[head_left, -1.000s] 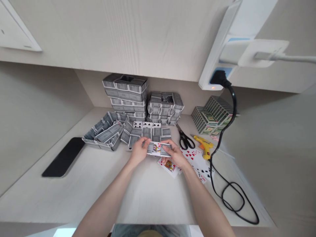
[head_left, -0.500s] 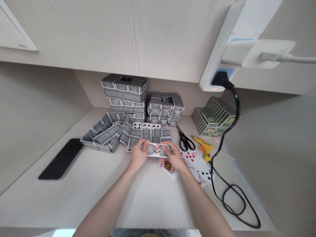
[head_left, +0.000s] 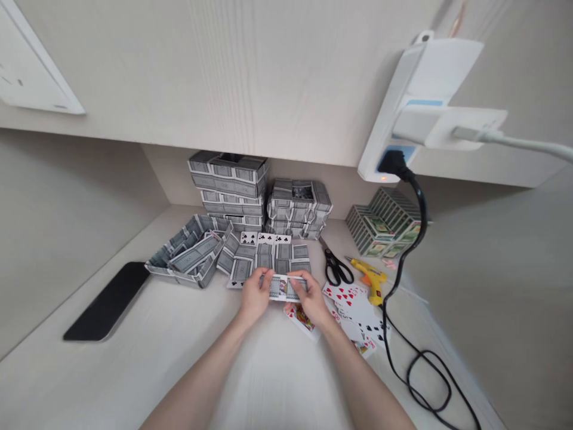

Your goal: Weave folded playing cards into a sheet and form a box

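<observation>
Head: card strip (head_left: 283,288), long axis crosswise

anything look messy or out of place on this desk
The loose cards on the right, beside the scissors and glue gun, look untidy: they overlap at mixed angles. In the open box at left, strips of cards lie askew. The card strip in the left hand and right hand looks level, and nothing appears spilled.

The left hand (head_left: 256,294) and right hand (head_left: 312,297) pinched. The left forearm (head_left: 211,370) slanted toward one o'clock, the right forearm (head_left: 357,371) toward eleven.
</observation>
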Available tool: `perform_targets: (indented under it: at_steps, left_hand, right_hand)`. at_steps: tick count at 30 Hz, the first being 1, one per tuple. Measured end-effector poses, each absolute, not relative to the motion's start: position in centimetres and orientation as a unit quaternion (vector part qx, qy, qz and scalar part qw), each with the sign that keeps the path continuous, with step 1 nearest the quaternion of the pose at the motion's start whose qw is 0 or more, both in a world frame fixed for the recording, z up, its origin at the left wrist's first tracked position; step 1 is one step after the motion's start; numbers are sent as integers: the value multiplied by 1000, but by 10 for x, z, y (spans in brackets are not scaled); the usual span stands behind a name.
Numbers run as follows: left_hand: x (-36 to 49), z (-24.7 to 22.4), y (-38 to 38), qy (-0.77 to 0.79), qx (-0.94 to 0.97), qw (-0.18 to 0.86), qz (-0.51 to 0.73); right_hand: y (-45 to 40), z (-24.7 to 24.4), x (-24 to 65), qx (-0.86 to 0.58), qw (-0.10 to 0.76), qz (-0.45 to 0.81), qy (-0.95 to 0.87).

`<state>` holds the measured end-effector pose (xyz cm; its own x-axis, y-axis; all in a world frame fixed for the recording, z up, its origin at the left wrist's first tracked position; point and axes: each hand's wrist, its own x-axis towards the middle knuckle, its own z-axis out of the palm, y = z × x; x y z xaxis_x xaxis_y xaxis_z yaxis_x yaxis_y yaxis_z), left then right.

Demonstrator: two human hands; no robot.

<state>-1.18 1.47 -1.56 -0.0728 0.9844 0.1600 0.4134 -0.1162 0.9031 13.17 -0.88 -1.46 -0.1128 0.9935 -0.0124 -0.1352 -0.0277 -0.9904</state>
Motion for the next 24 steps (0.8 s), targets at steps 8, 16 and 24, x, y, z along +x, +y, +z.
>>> perform_targets:
  at_steps: [8, 16, 24]
  left_hand:
    - [-10, -14, 10, 566, 601, 356, 438]
    - [-7, -13, 6, 555, 604, 361, 444]
    - [-2, -3, 2, 516, 523, 466, 493]
  right_hand:
    - [-10, -16, 127, -429, 486, 576, -497]
    - [-12, -14, 128, -413, 468, 598, -502]
    - [-8, -3, 142, -361, 531, 630, -437]
